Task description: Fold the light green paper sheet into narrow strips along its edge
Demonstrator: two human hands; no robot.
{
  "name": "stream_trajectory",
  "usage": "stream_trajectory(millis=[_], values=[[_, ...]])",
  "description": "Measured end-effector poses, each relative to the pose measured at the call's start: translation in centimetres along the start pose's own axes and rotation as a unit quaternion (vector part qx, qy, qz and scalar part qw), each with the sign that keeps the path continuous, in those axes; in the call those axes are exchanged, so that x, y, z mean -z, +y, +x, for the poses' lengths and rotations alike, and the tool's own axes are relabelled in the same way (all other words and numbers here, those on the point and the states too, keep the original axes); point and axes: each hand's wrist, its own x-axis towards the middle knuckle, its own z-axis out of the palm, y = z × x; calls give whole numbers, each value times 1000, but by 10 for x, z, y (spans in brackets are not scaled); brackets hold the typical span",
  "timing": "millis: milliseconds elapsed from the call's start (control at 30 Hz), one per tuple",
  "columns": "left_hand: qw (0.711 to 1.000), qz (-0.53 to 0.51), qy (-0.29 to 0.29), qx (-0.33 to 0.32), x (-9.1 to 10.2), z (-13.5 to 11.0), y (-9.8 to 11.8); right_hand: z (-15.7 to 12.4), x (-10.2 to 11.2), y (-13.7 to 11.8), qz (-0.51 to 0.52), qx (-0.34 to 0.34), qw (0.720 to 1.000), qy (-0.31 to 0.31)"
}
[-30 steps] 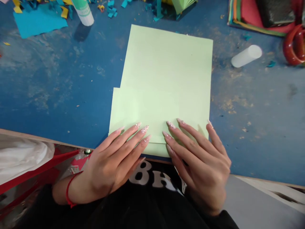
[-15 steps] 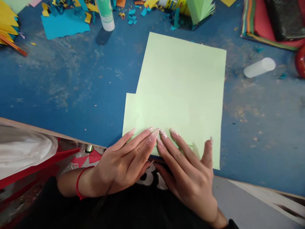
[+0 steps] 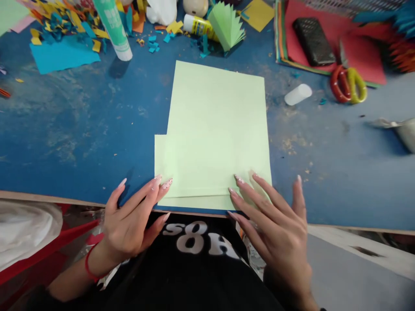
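Paper: the light green sheet (image 3: 215, 129) lay flat on the blue table (image 3: 65, 129), its near edge at the table's front edge; a folded strip ran along that near edge and stuck out past the sheet's left side.
Left hand: the left hand (image 3: 129, 220) was open, gripping nothing; fingers spread, fingertips (image 3: 167, 184) resting on the strip's left end.
Right hand: the right hand (image 3: 279, 229) was open, gripping nothing; fingers spread flat, fingertips (image 3: 238, 178) pressing the sheet's near right corner; thumb raised, off the sheet.
Far left: a glue stick (image 3: 113, 26) stood beside coloured scraps (image 3: 61, 30).
Far middle: a pleated green fan (image 3: 227, 28) lay beyond the sheet.
Right: a white cap (image 3: 298, 94) lay well apart from the sheet; scissors (image 3: 348, 84) lay past it, beside a red paper stack (image 3: 356, 52).
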Motion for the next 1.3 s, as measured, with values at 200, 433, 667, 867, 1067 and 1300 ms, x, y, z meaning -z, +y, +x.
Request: stream_trajectory(millis=[200, 433, 667, 867, 1067, 1300], values=[[1000, -4, 10, -13, -5, -3, -7, 14, -11, 10, 18, 15, 996, 89], [998, 7, 47, 46, 1, -6, 1, 24, 7, 12, 42, 33, 997, 46], [995, -5, 99, 1, 0, 2, 14, 22, 1, 7, 90, 27, 993, 78], [991, -28, 21, -131, -5, 45, 19, 25, 3, 14, 125, 8, 992, 21], [986, -63, -50, -148, -15, 72, 25, 30, 1, 15, 115, 13, 993, 23], [982, -163, -65, -64, -17, 71, 21, 26, -4, 18, 107, 32, 993, 48]])
